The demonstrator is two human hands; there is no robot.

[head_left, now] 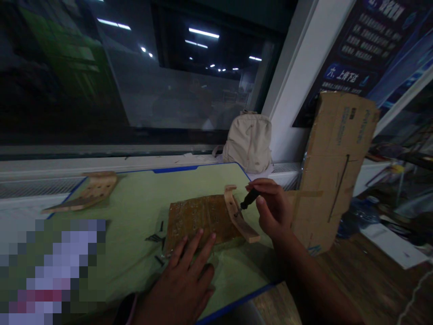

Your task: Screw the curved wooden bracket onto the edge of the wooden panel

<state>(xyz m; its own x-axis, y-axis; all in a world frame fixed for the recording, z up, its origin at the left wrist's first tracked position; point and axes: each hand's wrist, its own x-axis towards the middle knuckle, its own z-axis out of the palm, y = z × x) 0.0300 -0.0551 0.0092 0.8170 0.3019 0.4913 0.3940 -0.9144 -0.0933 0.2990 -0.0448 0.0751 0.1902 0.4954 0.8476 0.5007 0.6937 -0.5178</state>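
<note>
My right hand [274, 205] grips the black handle of a screwdriver [249, 198]. The tool slants down to the left, its tip at a hole in a curved wooden piece [232, 210]. That piece lies against the right edge of a brown board [192, 214] that looks wrapped in clear film or tape. My left hand [189, 271] rests flat with fingers spread on the board's near edge. Several dark screws [154, 237] lie on the table left of the board. Whether a screw sits under the screwdriver tip cannot be made out.
The table [135, 198] has a pale green top with blue edging. Another curved wooden piece [96, 189] with holes lies at its far left corner. A beige backpack [248, 142] stands on the windowsill behind. Tall cardboard [338, 167] leans at the right, near a water jug [365, 210].
</note>
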